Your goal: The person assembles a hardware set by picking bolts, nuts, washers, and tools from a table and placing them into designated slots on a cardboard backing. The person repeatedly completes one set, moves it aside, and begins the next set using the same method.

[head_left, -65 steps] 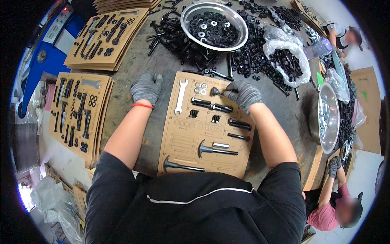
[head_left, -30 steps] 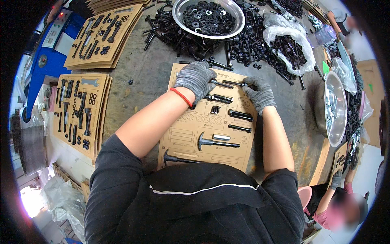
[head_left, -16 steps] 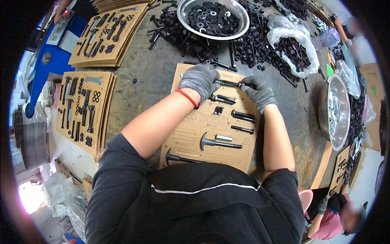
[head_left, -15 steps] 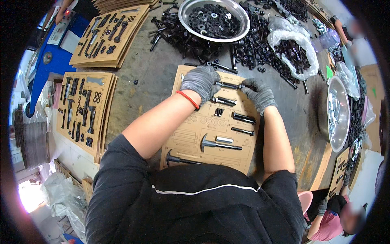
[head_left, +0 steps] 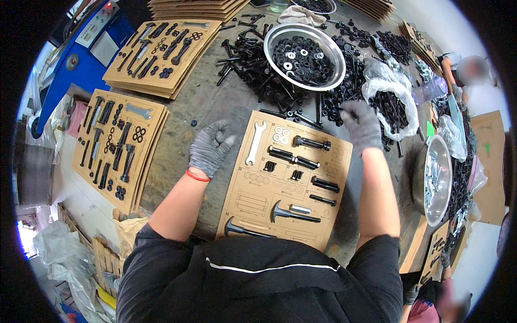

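Note:
A brown cardboard sheet [head_left: 258, 185] lies in front of me with printed outlines and hardware on it. It carries a silver wrench [head_left: 256, 143], pale washers [head_left: 281, 134], a black bolt [head_left: 311, 142] near the top, more black bolts [head_left: 293, 158] below, and two dark hammer-shaped pieces, one being the upper hammer [head_left: 293, 212]. My left hand [head_left: 211, 149], grey-gloved, hovers left of the sheet, fingers loosely curled, thumb apart, nothing visible in it. Beyond the sheet's upper right corner, my right hand [head_left: 363, 125] is at the edge of the nut pile [head_left: 335, 102]; its fingers are blurred.
Stacked filled cards [head_left: 121, 148] stand at the left, with another stack [head_left: 161, 54] behind. A steel bowl of washers [head_left: 304, 56] sits among loose bolts [head_left: 258, 75]. Rightward are a plastic bag of bolts [head_left: 390, 110] and a steel bowl [head_left: 435, 180]. Other people work at the right.
Both hands have left the bolt on the upper part of the sheet, which now lies there. My left hand went left off the sheet; my right moved to the nut pile. The view has shifted.

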A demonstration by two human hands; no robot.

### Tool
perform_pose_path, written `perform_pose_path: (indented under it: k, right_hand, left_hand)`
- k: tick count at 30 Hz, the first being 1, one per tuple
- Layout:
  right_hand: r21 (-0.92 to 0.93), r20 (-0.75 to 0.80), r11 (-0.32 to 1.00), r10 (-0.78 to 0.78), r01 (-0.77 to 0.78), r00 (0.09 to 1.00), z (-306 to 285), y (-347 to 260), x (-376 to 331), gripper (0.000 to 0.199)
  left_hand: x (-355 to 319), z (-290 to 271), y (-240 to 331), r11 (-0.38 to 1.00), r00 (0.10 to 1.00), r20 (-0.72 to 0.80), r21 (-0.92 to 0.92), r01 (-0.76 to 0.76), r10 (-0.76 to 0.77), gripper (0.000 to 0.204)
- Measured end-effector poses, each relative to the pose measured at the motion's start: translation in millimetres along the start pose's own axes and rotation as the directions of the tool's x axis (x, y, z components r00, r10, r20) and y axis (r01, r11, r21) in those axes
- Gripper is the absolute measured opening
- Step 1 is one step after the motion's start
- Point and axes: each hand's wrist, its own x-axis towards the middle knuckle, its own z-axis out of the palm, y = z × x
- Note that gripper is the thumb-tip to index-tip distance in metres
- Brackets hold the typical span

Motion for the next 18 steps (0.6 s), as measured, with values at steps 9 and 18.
perform_pose_path:
  k: [9, 18]
  right_hand:
    - [-0.556, 0.338, 0.828, 0.144, 0.074, 0.930, 31.8, -27.1, 149.9, 0.022]
    - [-0.678, 0.355, 0.713, 0.531, -0.179, 0.770, 62.8, -26.7, 183.8, 0.069]
  left_hand:
    - [15.0, -0.9, -22.6, 0.980, 0.998, -0.046, 0.195, 0.042, -0.034, 0.032]
    - [10.4, -7.7, -8.7, 0.955, 0.999, -0.026, 0.296, -0.023, 0.032, 0.028]
